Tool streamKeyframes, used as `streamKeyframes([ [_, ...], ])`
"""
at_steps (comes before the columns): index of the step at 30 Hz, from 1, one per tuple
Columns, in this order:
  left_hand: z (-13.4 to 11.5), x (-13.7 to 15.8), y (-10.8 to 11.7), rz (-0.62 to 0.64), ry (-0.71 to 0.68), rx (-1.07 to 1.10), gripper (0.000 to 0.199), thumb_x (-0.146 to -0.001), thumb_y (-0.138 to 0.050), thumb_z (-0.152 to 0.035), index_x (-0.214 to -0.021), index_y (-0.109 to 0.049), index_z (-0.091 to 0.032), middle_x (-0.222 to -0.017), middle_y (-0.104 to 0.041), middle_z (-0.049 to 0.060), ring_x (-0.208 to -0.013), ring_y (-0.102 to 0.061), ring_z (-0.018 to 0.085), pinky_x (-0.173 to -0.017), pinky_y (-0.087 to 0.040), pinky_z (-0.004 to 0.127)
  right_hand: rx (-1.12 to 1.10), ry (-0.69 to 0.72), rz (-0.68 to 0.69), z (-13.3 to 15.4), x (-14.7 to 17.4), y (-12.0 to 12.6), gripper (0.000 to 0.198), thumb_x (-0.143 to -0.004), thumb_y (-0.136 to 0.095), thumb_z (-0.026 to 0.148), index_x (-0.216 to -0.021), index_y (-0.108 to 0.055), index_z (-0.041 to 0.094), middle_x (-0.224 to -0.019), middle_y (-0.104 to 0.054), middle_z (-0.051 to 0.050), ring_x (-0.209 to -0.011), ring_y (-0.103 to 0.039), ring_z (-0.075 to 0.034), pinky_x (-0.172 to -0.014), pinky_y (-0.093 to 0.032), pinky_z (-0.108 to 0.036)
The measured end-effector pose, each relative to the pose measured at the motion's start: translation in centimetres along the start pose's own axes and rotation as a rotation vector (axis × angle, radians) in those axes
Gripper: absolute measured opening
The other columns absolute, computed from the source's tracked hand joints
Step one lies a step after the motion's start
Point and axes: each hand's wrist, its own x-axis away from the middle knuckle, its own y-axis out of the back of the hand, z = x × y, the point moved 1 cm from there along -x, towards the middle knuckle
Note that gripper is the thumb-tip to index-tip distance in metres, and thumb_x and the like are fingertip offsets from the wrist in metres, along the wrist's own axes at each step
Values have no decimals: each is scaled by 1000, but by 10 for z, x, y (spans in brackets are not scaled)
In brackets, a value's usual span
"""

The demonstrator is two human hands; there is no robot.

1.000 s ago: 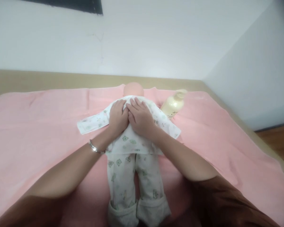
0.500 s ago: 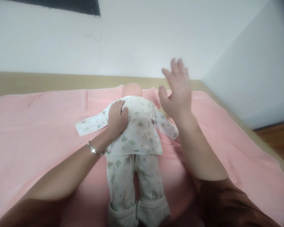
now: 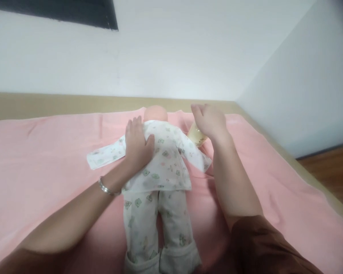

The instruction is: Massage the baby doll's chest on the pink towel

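A baby doll [image 3: 156, 113] lies stretched out in a white long-sleeved top [image 3: 165, 160] and matching trousers [image 3: 143, 217], both printed with small green figures. My left hand [image 3: 138, 142] rests flat on the top near the shoulder, fingers extended and thumb apart. To the right of the doll, my right hand [image 3: 213, 120] is beside a small pale-yellow container [image 3: 196, 136], which lies by the doll's sleeve. The wrist is bent and the fingers are mostly hidden and blurred, so I cannot make out whether they grip the container.
A pink blanket [image 3: 54, 152] is spread under the doll over a tan surface [image 3: 45, 102]. White walls [image 3: 174, 49] rise behind and to the right. A dark panel [image 3: 88, 13] is at the upper left, and brown flooring [image 3: 331, 171] shows at the right edge.
My right hand has come down from the air to the yellow container, which shows more now. My left hand has straightened its fingers on the top. The view has shifted slightly.
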Motion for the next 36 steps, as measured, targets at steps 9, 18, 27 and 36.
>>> streamKeyframes([
  [9, -101, -26, -43, 536, 400, 1161, 54, -101, -33, -41, -144, -51, -13, -152, -52, 13, -146, -45, 23, -123, -37, 38, 53, -169, 70, 2, -4, 4, 61, -103, -20, 50, -86, -69, 18, -94, -75, -14, -90, -69, -29, -75, -45, -35],
  [18, -125, -35, -51, 668, 667, 1666, 59, -104, -24, -43, -154, -38, -15, -155, -48, 13, -147, -44, 25, -120, -41, 42, 44, -202, 91, 3, -7, 5, 57, -102, -23, 41, -97, -74, 18, -101, -76, -14, -95, -70, -29, -80, -47, -36],
  [27, -97, -14, 13, 672, 905, 1649, 69, -99, -34, -41, -159, -24, -9, -160, -40, 18, -150, -37, 23, -121, -38, 34, 127, -235, 118, 6, -10, 3, 50, -99, -24, 32, -86, -70, 17, -98, -74, -17, -92, -67, -30, -77, -46, -36],
  [36, -84, -26, 95, 485, 705, 1703, 62, -101, -32, -38, -159, -26, -18, -156, -47, 12, -142, -49, 26, -114, -48, 41, 117, -303, 98, 6, -8, 2, 45, -95, -28, 31, -86, -70, 17, -93, -73, -16, -84, -66, -28, -73, -46, -35],
])
